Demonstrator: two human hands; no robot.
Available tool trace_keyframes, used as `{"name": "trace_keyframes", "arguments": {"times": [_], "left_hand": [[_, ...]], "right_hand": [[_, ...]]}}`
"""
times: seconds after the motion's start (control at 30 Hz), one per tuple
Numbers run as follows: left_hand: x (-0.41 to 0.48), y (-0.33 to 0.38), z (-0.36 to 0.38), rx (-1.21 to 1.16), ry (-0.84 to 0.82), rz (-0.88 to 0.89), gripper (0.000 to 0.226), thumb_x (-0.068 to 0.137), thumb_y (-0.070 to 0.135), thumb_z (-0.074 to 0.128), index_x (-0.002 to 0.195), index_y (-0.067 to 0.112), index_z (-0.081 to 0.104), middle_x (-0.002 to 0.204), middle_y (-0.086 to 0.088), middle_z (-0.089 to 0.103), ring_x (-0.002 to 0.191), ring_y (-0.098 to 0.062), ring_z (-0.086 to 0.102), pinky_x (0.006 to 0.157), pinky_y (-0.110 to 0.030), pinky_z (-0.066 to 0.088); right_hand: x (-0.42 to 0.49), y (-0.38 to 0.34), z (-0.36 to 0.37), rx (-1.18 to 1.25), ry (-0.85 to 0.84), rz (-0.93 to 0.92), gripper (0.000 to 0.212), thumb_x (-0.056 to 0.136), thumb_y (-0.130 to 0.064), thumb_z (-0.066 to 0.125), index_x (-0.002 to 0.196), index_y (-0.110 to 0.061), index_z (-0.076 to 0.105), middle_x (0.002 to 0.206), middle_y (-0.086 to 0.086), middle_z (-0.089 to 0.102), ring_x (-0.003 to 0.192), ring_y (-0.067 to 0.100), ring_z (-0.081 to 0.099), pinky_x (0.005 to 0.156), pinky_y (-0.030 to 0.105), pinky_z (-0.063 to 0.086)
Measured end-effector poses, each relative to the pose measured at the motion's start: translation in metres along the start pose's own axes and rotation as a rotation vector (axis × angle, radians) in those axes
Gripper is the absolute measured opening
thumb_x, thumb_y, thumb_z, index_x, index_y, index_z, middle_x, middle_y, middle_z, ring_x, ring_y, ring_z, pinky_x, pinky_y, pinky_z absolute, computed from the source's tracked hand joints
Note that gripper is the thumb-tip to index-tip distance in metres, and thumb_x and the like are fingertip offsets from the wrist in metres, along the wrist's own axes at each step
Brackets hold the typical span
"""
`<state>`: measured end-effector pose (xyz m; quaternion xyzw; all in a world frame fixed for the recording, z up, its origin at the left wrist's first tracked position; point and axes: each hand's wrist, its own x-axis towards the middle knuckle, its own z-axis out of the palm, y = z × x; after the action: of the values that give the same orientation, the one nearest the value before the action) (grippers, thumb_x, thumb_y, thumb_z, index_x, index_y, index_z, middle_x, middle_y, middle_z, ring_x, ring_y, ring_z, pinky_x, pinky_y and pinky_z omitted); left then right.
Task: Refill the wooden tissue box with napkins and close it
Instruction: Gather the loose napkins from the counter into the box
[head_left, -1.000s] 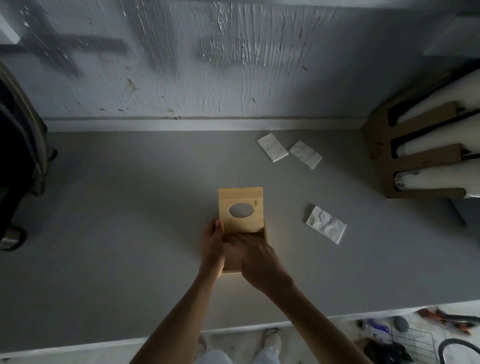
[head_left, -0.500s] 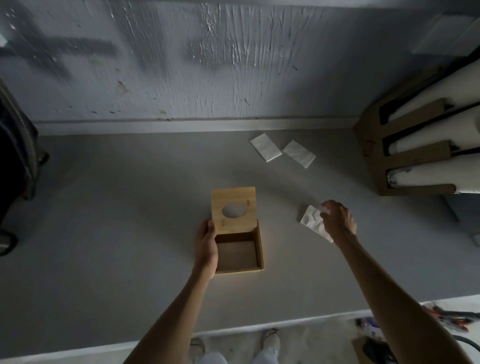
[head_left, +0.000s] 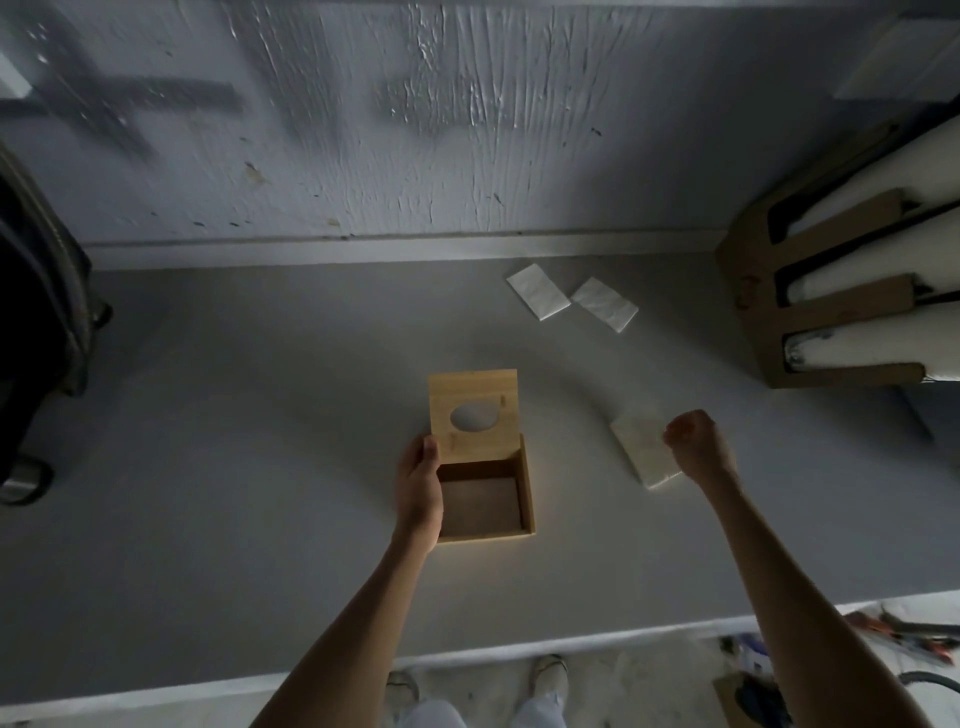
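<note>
The wooden tissue box (head_left: 525, 499) sits mid-table with nothing inside. Its sliding lid (head_left: 475, 415), with an oval hole, is pushed back over the far half. My left hand (head_left: 418, 486) grips the box's left wall. To the right, my right hand (head_left: 693, 441) has its fingers closed on the right edge of a white napkin (head_left: 644, 449), which lies on or just above the table. Two more white napkins (head_left: 537, 290) (head_left: 605, 304) lie flat farther back near the wall.
The grey table (head_left: 260, 441) ends at a white wall behind and a front edge near my feet. A cardboard holder with white rolls (head_left: 852, 291) stands at the right. A dark bag (head_left: 36, 322) is at the left edge. Tools lie on the floor, lower right.
My right hand left the box, crossed to the right and closed on the nearest napkin. The lid now stands slid back, baring the box's inside. My left hand stayed on the box.
</note>
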<state>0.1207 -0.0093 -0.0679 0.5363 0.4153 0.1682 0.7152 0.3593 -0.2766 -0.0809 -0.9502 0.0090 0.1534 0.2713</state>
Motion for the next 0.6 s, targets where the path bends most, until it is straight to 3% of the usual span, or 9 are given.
{"name": "trace_keyframes", "arguments": {"times": [0.1, 0.13, 0.2, 0.33, 0.43, 0.53, 0.6], "left_hand": [[-0.001, 0.002, 0.0, 0.004, 0.013, 0.0, 0.037, 0.095, 0.038, 0.044, 0.096, 0.006, 0.064, 0.095, -0.022, 0.065, 0.09, -0.037, 0.06, 0.082, -0.05, 0.048], [-0.001, 0.003, 0.0, 0.0, 0.016, 0.001, 0.038, 0.096, 0.036, 0.044, 0.095, 0.003, 0.062, 0.091, -0.021, 0.063, 0.087, -0.033, 0.058, 0.079, -0.045, 0.046], [-0.001, 0.004, 0.001, -0.006, 0.024, -0.011, 0.034, 0.101, 0.025, 0.042, 0.098, -0.002, 0.061, 0.091, -0.017, 0.063, 0.087, -0.025, 0.057, 0.081, -0.038, 0.045], [-0.001, 0.006, 0.003, -0.029, 0.038, -0.033, 0.028, 0.101, 0.014, 0.043, 0.09, 0.003, 0.065, 0.086, -0.007, 0.067, 0.082, -0.018, 0.06, 0.076, -0.033, 0.047], [-0.002, 0.006, 0.001, -0.015, 0.037, -0.083, 0.032, 0.101, 0.015, 0.043, 0.075, 0.015, 0.062, 0.066, 0.006, 0.066, 0.063, -0.01, 0.062, 0.058, -0.026, 0.05], [0.001, 0.001, -0.002, 0.02, 0.059, -0.106, 0.03, 0.098, 0.024, 0.046, 0.077, 0.018, 0.066, 0.076, -0.004, 0.067, 0.075, -0.023, 0.064, 0.07, -0.04, 0.053], [0.001, 0.001, -0.001, -0.016, 0.076, -0.105, 0.03, 0.1, 0.02, 0.045, 0.081, 0.013, 0.067, 0.081, -0.009, 0.068, 0.076, -0.024, 0.065, 0.07, -0.04, 0.053]], "right_hand": [[-0.023, -0.028, -0.017, 0.319, -0.11, -0.112, 0.03, 0.083, 0.01, 0.061, 0.111, 0.002, 0.059, 0.096, 0.024, 0.064, 0.078, 0.023, 0.06, 0.06, 0.017, 0.049], [-0.035, -0.045, -0.022, 0.339, -0.149, -0.178, 0.03, 0.084, 0.012, 0.06, 0.112, 0.002, 0.06, 0.093, 0.019, 0.063, 0.074, 0.012, 0.062, 0.059, 0.009, 0.046], [-0.066, -0.086, -0.029, 0.348, -0.29, -0.32, 0.026, 0.086, 0.01, 0.058, 0.108, -0.005, 0.062, 0.089, 0.012, 0.062, 0.066, -0.007, 0.059, 0.062, 0.006, 0.044], [-0.124, -0.148, -0.004, 0.16, -0.576, -0.541, 0.018, 0.091, -0.006, 0.06, 0.106, -0.015, 0.066, 0.092, 0.002, 0.066, 0.08, 0.007, 0.062, 0.074, 0.017, 0.047], [-0.149, -0.165, 0.029, -0.092, -0.589, -0.677, 0.019, 0.094, -0.015, 0.057, 0.11, -0.018, 0.066, 0.102, 0.0, 0.069, 0.089, 0.012, 0.063, 0.076, 0.022, 0.047], [-0.159, -0.168, 0.049, -0.246, -0.594, -0.768, 0.019, 0.095, -0.016, 0.055, 0.111, -0.02, 0.064, 0.109, 0.001, 0.07, 0.098, 0.017, 0.065, 0.079, 0.022, 0.046], [-0.158, -0.166, 0.055, -0.311, -0.589, -0.779, 0.019, 0.095, -0.014, 0.055, 0.111, -0.02, 0.064, 0.109, 0.002, 0.071, 0.098, 0.018, 0.066, 0.082, 0.026, 0.051]]}}
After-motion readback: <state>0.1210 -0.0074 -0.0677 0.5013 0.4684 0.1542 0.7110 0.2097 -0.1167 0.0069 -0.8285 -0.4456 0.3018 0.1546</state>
